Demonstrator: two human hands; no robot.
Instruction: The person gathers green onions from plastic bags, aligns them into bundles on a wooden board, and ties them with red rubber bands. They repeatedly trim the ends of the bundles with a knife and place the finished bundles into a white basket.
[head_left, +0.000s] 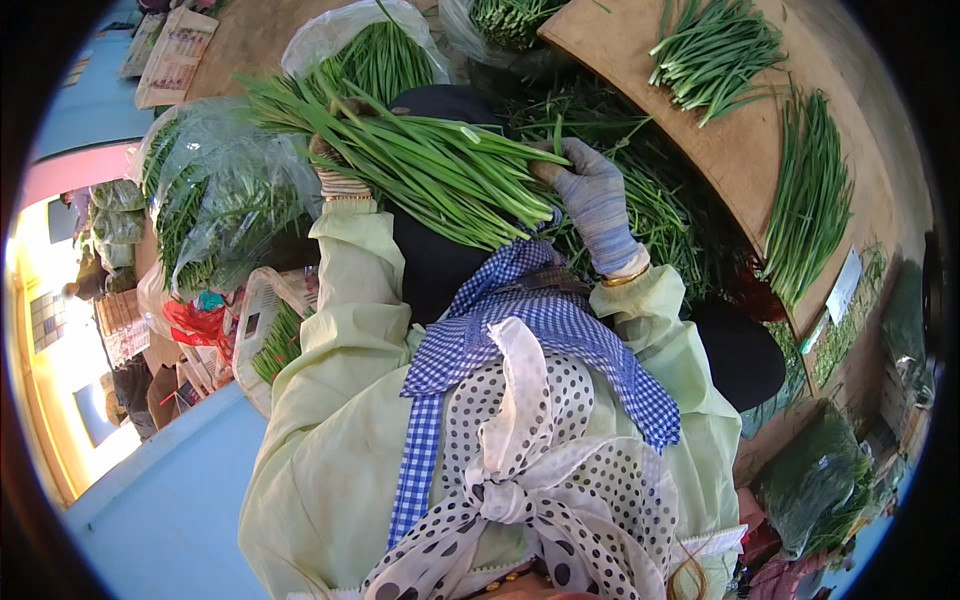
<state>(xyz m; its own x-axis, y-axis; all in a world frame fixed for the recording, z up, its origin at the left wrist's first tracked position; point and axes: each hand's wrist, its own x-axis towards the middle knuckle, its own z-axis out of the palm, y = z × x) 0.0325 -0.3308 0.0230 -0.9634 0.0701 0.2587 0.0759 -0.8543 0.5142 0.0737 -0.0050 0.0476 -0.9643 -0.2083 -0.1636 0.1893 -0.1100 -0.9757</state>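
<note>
A large bunch of garlic chives (442, 165) lies across the lap, its pale stem ends towards the right. My left hand (337, 150), in a soiled knit glove, grips the bunch from beneath near its leafy end; the leaves partly hide the fingers. At the stem ends is my right hand (589, 180), in a grey-blue knit glove, with thumb and fingers closed on a few chive stalks. One short green blade sticks up beside its fingertips. Under and beyond the right hand spreads a heap of loose chive leaves (660, 217).
A brown board (727, 161) curves along the right, bearing two chive bunches (810, 195). Plastic bags of chives (225, 195) stand at left and at the top. A white basket (251, 337) with chives sits by the left elbow. A filled green bag (814, 476) lies lower right.
</note>
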